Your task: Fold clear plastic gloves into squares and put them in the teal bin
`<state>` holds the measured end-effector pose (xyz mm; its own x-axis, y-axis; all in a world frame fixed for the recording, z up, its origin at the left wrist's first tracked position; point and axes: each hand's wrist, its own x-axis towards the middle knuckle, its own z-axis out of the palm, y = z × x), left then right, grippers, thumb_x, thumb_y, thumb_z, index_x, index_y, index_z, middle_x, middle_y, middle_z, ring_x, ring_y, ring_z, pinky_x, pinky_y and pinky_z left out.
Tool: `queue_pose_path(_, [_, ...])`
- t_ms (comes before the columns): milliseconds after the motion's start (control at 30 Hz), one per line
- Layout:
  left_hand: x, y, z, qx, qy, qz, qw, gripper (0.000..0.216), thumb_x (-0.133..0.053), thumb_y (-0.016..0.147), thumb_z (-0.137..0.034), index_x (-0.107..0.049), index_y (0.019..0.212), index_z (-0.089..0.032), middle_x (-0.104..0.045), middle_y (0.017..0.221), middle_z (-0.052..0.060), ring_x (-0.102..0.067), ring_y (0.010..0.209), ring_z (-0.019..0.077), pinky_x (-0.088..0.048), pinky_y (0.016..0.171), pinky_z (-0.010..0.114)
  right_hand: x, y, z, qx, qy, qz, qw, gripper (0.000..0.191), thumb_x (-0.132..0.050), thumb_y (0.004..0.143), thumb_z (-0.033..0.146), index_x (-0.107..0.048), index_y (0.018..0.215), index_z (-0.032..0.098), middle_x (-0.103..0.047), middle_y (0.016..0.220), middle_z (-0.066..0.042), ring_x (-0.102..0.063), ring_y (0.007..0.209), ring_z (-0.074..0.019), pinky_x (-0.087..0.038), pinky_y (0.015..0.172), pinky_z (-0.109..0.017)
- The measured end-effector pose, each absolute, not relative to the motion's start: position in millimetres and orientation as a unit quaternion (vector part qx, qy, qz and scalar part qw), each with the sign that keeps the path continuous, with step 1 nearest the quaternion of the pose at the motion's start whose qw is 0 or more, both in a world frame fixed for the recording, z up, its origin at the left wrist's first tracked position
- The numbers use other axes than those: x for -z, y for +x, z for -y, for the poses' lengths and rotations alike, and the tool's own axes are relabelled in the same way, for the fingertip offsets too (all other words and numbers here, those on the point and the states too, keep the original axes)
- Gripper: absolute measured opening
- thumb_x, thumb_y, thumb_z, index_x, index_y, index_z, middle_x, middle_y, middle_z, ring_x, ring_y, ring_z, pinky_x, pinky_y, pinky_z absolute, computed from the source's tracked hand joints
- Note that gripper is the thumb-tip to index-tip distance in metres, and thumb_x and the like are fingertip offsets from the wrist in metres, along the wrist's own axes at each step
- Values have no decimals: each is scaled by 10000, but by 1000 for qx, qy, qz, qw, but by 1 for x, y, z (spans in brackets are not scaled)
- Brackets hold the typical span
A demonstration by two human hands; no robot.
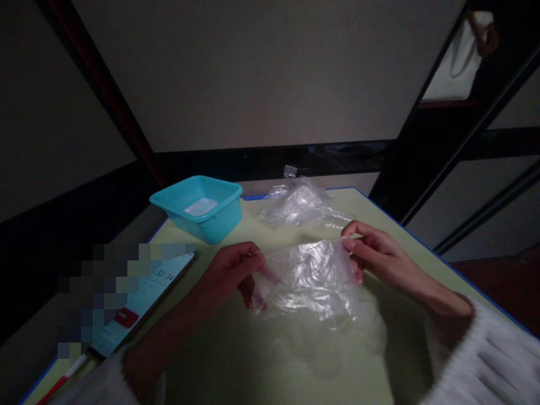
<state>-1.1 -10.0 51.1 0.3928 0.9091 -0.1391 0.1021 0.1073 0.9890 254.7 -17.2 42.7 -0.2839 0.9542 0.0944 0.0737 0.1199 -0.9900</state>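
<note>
A thin clear plastic bag (312,275) is stretched between my two hands above the table, its lower part hanging loose and crinkled. My left hand (238,270) pinches the bag's upper left corner between thumb and fingers, some fingers showing through or behind the film. At the upper right corner, my right hand (371,250) pinches the edge between thumb and forefinger. Behind the held bag lies a crumpled heap of clear plastic (299,202) near the table's far edge.
A turquoise plastic basin (225,219) with something pale inside stands at the back left. A phone or tablet (147,298) with a lit screen lies at the left, beside a red and white stick (63,377). The pale yellow table (358,208) has blue edges; cabinet panels (261,73) rise behind it.
</note>
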Motion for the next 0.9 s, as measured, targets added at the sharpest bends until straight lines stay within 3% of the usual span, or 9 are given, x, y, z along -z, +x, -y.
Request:
queue_pose_path(133, [-28,2,-8,-284,548,-543,569,235,-579,628,-357,-438,595,-172,-670,594,12,-572,337,113,-397,302,165,-25,249,5,-552,-479,578,362,364,-641,707,502,-462,708,185,-522,545,51,-536,469,-76,-476,465,-208])
queue_pose_path(233, [-14,1,-17,-283,546,-563,552,235,-597,626,-331,-434,569,-171,-580,467,-38,-565,341,114,-373,304,150,-16,247,-1,-549,-485,572,368,326,-646,704,453,-474,683,177,-505,581,47,-522,522,-71,-471,506,-208])
queue_pose_path(433, [-9,-2,-23,-285,554,-570,536,224,-612,632,-315,-460,553,-171,-471,373,-77,-537,343,110,-359,325,152,-4,244,-15,-495,-468,608,407,278,-653,682,320,-457,828,186,-504,589,64,-473,467,-64,-389,422,-199])
queue_pose_path(700, [-17,-3,-19,-269,571,-549,547,158,-641,549,-201,-493,529,-151,-605,468,-21,-557,423,97,-373,398,155,-2,244,-20,-466,-464,640,398,257,-598,704,247,-426,885,180,-469,546,90,-448,429,-61,-360,391,-198])
queue_pose_path(900, [-20,-7,-19,-289,565,-544,549,183,-644,537,-155,-482,622,-160,-593,476,-49,-538,406,87,-367,398,155,-10,246,-12,-502,-459,645,347,306,-569,718,238,-369,946,200,-509,557,85,-496,439,-80,-342,394,-194])
